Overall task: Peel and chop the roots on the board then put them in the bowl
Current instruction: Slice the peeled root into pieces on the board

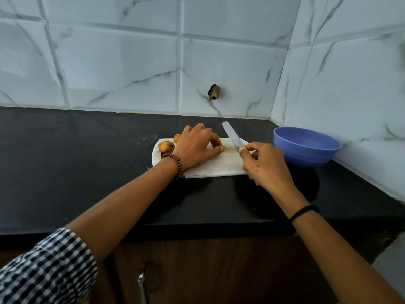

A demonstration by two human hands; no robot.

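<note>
A white chopping board (219, 166) lies on the black counter. Two brown roots, a larger one (166, 146) and a smaller one (176, 138), sit at its far left corner. My left hand (195, 148) rests on the board's middle, with fingers and thumb curled round a small pale root piece that is mostly hidden beneath them. My right hand (263, 163) grips the handle of a knife (231, 134), whose pale blade points up and away just right of my left fingers. A blue bowl (306, 148) stands to the right of the board; I cannot see inside it.
The black counter (76, 161) stretches to the left, and its front edge runs just below my forearms. Tiled walls close in behind and on the right, close to the bowl. A dark hole (214, 92) marks the back wall.
</note>
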